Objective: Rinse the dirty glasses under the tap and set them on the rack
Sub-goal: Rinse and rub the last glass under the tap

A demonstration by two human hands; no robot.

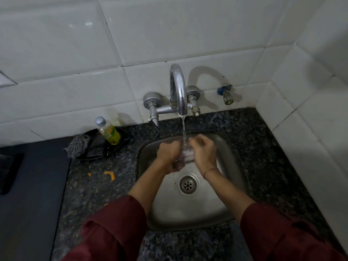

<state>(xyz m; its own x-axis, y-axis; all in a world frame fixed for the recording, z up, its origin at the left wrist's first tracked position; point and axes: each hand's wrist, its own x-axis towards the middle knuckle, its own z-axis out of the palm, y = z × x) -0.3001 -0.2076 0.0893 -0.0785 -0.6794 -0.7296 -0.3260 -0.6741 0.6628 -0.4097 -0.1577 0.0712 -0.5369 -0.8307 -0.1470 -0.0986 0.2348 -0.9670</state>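
Sleeves point(113, 232) of dark red cloth reach over the square steel sink point(188, 210). Beyond its round drain point(187, 184), the left hand point(170, 155) and the right hand point(203, 153) both curl their fingers round a clear drinking glass point(186, 156). The glass is blurred and sits between them under the water stream point(183, 129) from the curved chrome tap point(178, 87).

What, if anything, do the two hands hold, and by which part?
A clear glass: the left hand and the right hand grip its sides, one hand on each side.
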